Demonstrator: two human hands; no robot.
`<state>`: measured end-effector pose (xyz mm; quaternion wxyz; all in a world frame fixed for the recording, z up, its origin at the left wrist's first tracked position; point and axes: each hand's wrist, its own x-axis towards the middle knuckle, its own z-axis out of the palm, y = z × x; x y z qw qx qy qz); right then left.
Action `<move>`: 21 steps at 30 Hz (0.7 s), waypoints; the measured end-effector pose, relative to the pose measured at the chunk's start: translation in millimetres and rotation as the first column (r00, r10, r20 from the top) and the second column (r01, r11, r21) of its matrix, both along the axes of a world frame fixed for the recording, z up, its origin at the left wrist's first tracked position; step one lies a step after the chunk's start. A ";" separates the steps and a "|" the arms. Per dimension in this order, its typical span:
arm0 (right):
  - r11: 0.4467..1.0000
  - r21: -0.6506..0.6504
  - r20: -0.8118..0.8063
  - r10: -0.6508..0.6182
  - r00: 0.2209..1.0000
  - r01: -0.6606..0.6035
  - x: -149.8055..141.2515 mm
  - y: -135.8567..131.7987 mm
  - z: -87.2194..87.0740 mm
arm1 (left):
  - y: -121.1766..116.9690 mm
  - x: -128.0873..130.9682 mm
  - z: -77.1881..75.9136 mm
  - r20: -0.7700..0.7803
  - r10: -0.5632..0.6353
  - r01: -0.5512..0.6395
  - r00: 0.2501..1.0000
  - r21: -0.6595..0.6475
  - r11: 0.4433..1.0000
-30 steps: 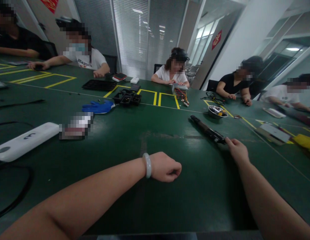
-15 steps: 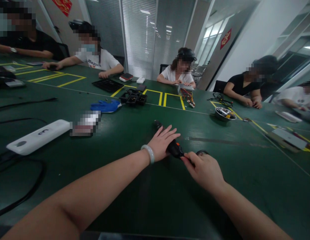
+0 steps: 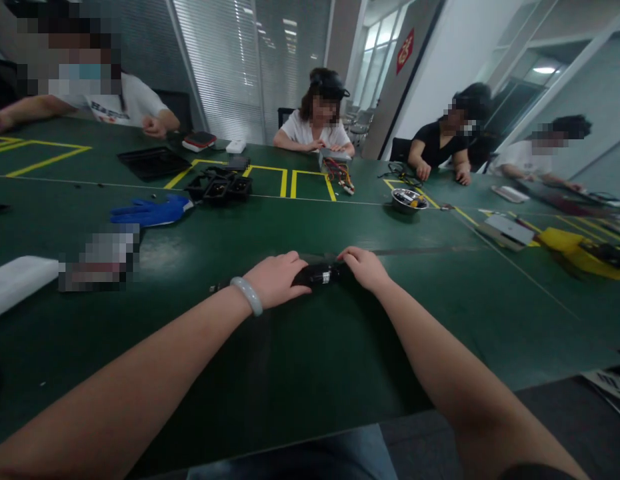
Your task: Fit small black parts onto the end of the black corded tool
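Note:
A long, dark, rod-like black tool [image 3: 323, 274] with a small white label lies crosswise low over the green table in front of me. My left hand [image 3: 279, 279], with a pale bangle on its wrist, is wrapped round its middle, thumb below and fingers above. A thin end of the tool shows to the left, past that wrist. At the tool's right end, my right hand [image 3: 363, 267] pinches it with fingers closed. Its exact kind I cannot make out, since my hands hide much of it.
A blue glove [image 3: 151, 211], a white power strip [image 3: 23, 281] and black holders [image 3: 217, 185] are on the left. A metal bowl [image 3: 409, 200] with small parts stands at right, beyond it a yellow item [image 3: 575, 253]. Several people sit across the green table [image 3: 300, 360].
My right hand has brought the tool from the right to the middle, turning it crosswise. My left hand went from a loose fist to spread fingers on it, then closed round it.

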<state>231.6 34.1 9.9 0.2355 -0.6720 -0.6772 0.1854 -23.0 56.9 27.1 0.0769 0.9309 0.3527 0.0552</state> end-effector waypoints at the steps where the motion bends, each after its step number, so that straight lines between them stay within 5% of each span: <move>1: 1.000 -0.005 -0.023 0.020 1.000 -0.020 -1.0 -0.7 -2.8 | 1.9 -2.7 4.0 -0.050 -0.010 0.009 0.999 -0.003 1.000; 6: 0.952 -0.158 -0.200 0.230 0.952 -0.263 -1.7 -27.7 -1.3 | 16.0 -27.8 20.4 -0.122 -0.133 0.098 0.984 -0.255 0.962; 10: 0.873 -0.217 -0.229 0.389 0.892 -0.436 -2.3 -43.9 9.7 | 23.2 -46.8 24.7 -0.200 -0.183 0.116 0.962 -0.304 0.945; 15: 0.934 -0.234 -0.232 0.216 0.948 -0.270 -5.2 -42.1 13.6 | 8.6 -29.1 22.9 -0.005 -0.195 0.192 0.981 -0.147 0.970; 18: 0.968 -0.200 -0.119 0.126 0.985 -0.148 -7.5 -41.5 9.6 | -7.5 -3.7 14.0 0.057 -0.116 0.117 0.992 -0.012 0.993; 21: 0.969 -0.190 -0.077 0.143 0.987 -0.155 -9.4 -42.3 5.3 | -19.9 13.9 1.8 0.062 -0.072 0.066 0.996 0.090 0.994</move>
